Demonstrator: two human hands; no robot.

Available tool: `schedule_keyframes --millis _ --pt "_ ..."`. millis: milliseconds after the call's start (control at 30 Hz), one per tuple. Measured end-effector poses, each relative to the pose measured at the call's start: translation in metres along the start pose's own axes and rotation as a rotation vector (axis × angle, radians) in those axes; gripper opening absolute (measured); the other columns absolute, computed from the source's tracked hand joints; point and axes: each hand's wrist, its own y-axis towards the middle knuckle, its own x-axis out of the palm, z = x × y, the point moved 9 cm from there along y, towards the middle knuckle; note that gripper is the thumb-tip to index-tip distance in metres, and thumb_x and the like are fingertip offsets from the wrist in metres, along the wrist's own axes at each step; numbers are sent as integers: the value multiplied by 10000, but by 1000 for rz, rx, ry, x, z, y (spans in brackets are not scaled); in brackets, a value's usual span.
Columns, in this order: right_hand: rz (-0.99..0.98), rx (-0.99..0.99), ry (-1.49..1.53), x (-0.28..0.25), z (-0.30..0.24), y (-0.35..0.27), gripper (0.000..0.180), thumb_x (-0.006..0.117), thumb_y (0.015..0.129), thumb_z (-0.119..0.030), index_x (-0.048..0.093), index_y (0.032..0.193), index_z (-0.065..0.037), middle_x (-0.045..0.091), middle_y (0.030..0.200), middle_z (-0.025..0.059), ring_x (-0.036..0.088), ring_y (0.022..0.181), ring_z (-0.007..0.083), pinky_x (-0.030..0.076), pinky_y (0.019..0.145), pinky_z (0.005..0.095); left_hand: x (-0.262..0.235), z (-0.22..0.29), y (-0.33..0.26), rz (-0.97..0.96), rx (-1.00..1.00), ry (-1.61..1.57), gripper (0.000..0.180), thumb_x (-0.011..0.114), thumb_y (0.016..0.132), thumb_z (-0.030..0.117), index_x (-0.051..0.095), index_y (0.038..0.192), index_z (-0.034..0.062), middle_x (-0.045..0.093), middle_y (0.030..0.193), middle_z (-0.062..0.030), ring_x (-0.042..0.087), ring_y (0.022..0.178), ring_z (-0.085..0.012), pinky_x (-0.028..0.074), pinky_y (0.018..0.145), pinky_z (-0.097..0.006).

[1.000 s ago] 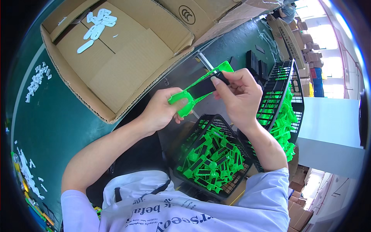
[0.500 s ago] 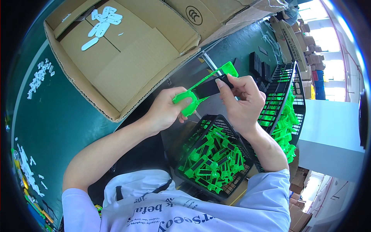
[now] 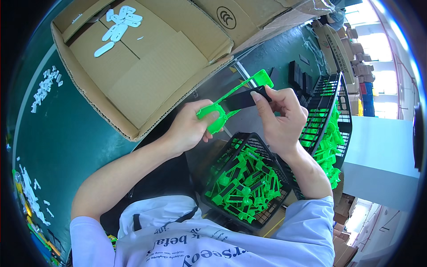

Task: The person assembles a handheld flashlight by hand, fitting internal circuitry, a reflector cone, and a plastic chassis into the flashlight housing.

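Above black basket (image 3: pixel 231 153), both hands' grip stays on green plastic part (image 3: pixel 235 100), barely shifted

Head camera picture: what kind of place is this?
Probably a small factory or packing workshop. Bright green plastic parts fill a black mesh basket, a big brown cardboard box lies open, and stacked cartons stand behind.

A single head-worn fisheye view looks steeply down from just above the person's chest, close over the left hand (image 3: pixel 192 129) and right hand (image 3: pixel 281 116), facing forward across the green desk (image 3: pixel 66 138); straight edges bend toward the dark rim
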Motion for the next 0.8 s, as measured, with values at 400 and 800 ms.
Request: schedule_keyframes --millis 400,800 --pt "-43 -164 -38 7 -12 -7 190 767 800 -5 599 887 20 582 578 37 537 480 53 416 439 212 1 -1 1 21 -6 84 216 541 1008 242 599 1004 35 649 782 -65 540 600 -81 442 525 -227" --pt "-110 247 44 12 30 -1 184 738 850 -71 607 946 15 532 559 23 403 481 39 346 452 225 -2 6 -5 -29 69 -53 175 546 1004 214 595 980 48 649 792 -68 579 653 -102 445 528 -240"
